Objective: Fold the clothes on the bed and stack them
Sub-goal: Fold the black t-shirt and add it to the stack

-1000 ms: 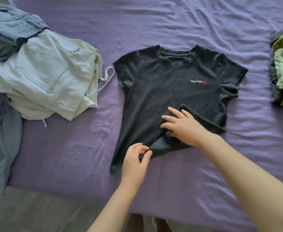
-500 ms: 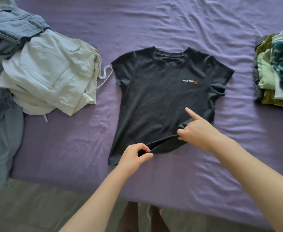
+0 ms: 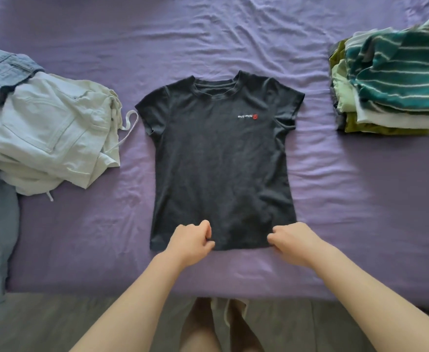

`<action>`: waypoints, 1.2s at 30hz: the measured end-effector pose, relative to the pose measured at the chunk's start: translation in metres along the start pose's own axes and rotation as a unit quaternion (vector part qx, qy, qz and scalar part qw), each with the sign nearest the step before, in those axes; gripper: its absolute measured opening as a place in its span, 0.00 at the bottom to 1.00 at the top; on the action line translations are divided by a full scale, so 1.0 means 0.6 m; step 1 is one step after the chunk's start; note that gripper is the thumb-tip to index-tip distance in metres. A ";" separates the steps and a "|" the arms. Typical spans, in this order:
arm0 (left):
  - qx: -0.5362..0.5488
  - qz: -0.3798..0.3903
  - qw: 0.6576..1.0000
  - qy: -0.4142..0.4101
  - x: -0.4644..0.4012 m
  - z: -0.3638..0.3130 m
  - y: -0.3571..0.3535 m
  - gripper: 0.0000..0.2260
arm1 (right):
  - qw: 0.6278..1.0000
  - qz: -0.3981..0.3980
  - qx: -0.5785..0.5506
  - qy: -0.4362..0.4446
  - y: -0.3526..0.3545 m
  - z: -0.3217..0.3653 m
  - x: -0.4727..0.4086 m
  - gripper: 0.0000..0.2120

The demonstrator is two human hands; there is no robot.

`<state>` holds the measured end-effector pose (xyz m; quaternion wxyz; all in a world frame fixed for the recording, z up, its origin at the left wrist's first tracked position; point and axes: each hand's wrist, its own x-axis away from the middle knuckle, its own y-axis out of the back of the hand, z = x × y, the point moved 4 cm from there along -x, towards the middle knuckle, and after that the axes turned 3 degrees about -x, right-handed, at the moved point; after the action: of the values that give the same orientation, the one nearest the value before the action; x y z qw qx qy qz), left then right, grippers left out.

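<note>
Head view, from the left: a loose heap of clothes (image 3: 43, 133), pale trousers over denim, waits unfolded at the left edge of the bed (image 3: 233, 34). Just right of it, near the middle, the dark T-shirt (image 3: 218, 158) lies flat and face up, collar away from the person, hem at the near edge. The left hand (image 3: 190, 243) pinches the hem left of centre with curled fingers; the right hand (image 3: 293, 241) rests curled at the hem's right corner and appears to pinch it too, though its fingertips are hidden. Well apart on the right sits the stack of folded clothes (image 3: 391, 82), 1 striped teal piece on top. The step in hand looks like spreading the shirt flat. Next would come folding the 2 sides inward, then the length, then carrying it to the stack.
</note>
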<state>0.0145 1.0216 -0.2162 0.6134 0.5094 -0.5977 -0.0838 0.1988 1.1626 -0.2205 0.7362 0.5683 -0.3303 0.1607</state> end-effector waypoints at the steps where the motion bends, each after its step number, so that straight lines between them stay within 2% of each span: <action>1: -0.012 -0.043 0.999 -0.001 -0.005 -0.005 0.004 0.06 | 0.998 -0.039 -0.030 -0.026 0.003 -0.001 -0.004 0.10; 3: -0.035 -0.095 0.995 -0.023 -0.021 -0.020 0.005 0.13 | 0.992 -0.079 -0.078 -0.055 0.003 -0.004 -0.017 0.15; 6: -0.139 -0.074 0.984 -0.085 -0.056 -0.051 -0.003 0.23 | 0.988 -0.028 -0.120 -0.096 -0.004 -0.003 -0.035 0.26; 8: -0.181 -0.041 0.977 -0.103 -0.079 -0.068 -0.006 0.25 | 0.985 -0.025 -0.111 -0.128 -0.004 -0.003 -0.043 0.24; 11: -0.185 -0.035 0.976 -0.113 -0.111 -0.082 0.002 0.25 | 0.962 -0.132 -0.153 -0.184 0.023 -0.026 -0.048 0.16; 13: -0.174 -0.052 0.976 -0.123 -0.133 -0.089 0.014 0.25 | 0.936 -0.191 -0.191 -0.227 0.036 -0.054 -0.054 0.16; 16: -0.213 -0.064 0.963 -0.155 -0.169 -0.102 0.028 0.28 | 0.903 -0.181 -0.246 -0.302 0.043 -0.087 -0.076 0.26; 18: -0.252 -0.047 0.951 -0.171 -0.190 -0.106 0.035 0.34 | 0.890 -0.170 -0.280 -0.318 0.040 -0.095 -0.091 0.30; 21: -0.271 -0.006 0.945 -0.183 -0.205 -0.102 0.033 0.47 | 0.866 -0.174 -0.326 -0.336 0.028 -0.107 -0.083 0.32; 24: -0.258 0.019 0.948 -0.183 -0.204 -0.097 0.026 0.53 | 0.856 -0.165 -0.321 -0.370 0.022 -0.114 -0.066 0.31; 26: -0.250 0.018 0.950 -0.188 -0.209 -0.099 0.026 0.52 | 0.861 -0.186 -0.304 -0.362 0.040 -0.113 -0.071 0.29; 28: -0.222 -0.013 0.958 -0.182 -0.229 -0.104 0.048 0.46 | 0.855 -0.240 -0.307 -0.342 0.076 -0.129 -0.091 0.27; 31: -0.186 -0.065 0.968 -0.157 -0.294 -0.113 0.112 0.37 | 0.839 -0.273 -0.338 -0.328 0.132 -0.175 -0.145 0.28; 34: -0.201 -0.101 0.962 -0.157 -0.379 -0.125 0.171 0.33 | 0.805 -0.299 -0.373 -0.351 0.175 -0.225 -0.201 0.28; 36: -0.209 -0.108 0.956 -0.173 -0.426 -0.131 0.196 0.34 | 0.764 -0.324 -0.411 -0.379 0.190 -0.252 -0.226 0.30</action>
<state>-0.0501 1.2998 -0.2781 0.5806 0.4088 -0.6052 -0.3600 0.0756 1.3584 -0.2485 0.7224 0.2996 -0.4131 -0.4667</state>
